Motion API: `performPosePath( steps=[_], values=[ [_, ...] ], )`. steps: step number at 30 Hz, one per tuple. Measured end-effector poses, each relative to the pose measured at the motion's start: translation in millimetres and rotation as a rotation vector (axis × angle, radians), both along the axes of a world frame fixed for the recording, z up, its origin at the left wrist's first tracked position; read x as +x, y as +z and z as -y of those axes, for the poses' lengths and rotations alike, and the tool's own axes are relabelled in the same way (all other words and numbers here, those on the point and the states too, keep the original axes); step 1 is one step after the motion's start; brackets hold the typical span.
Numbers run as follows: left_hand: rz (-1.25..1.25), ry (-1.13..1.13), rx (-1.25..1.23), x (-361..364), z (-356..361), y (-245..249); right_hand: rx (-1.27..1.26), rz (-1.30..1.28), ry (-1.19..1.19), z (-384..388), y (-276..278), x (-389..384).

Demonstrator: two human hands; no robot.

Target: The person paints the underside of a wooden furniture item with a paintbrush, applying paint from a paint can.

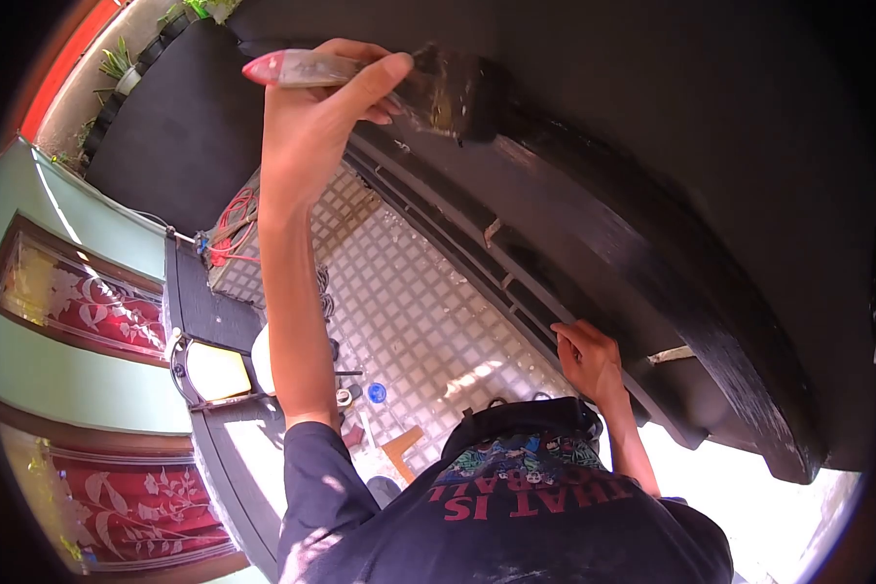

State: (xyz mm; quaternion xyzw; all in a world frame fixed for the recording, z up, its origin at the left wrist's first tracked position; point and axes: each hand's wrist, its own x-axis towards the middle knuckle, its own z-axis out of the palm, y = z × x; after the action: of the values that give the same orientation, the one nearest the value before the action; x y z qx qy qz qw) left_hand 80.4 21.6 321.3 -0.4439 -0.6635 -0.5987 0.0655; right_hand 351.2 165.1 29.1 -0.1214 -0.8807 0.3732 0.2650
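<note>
At the top, my left hand [307,122] grips a wide paintbrush [307,68] by its pale, red-tipped handle. Its dark, paint-covered bristles [467,92] touch the upper end of a long curved black wooden beam [642,243]. Wet-looking streaks shine along this beam. Lower on the right, my right hand [591,362] has its fingers curled in, close to the black slats [457,209] under the beam. Whether it holds anything is hidden.
Below lies a patterned tile floor [399,282] with a blue lid [377,392] and an orange-brown angled piece [400,450]. Red cable [234,224] is bundled at left, near a chair [214,373]. Potted plants [122,73] line the upper left wall.
</note>
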Motion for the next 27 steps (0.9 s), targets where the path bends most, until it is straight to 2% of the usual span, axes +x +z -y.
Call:
performPosePath(
  steps=[9,15,18,19,22,23,27],
  values=[
    [-0.249,0.059,-0.249,45,-6,18,0.052,-0.019,0.012,-1,1,0],
    [-0.701,-0.034,-0.416,79,-32,28,0.09,-0.036,0.031,-1,1,0],
    [-0.662,-0.036,-0.411,73,-42,30,0.1,-0.046,0.03,0,0,1],
    [-0.531,-0.013,-0.414,71,-42,31,0.104,-0.057,0.027,0,1,1],
    [-0.197,-0.116,-0.153,61,-47,23,0.109,-0.058,0.026,0,0,1],
    [-0.256,0.008,-0.269,56,-44,27,0.109,-0.05,0.027,0,-1,1],
    [-0.128,0.115,-0.272,16,-50,18,0.107,-0.032,0.031,0,-1,2]
  ],
)
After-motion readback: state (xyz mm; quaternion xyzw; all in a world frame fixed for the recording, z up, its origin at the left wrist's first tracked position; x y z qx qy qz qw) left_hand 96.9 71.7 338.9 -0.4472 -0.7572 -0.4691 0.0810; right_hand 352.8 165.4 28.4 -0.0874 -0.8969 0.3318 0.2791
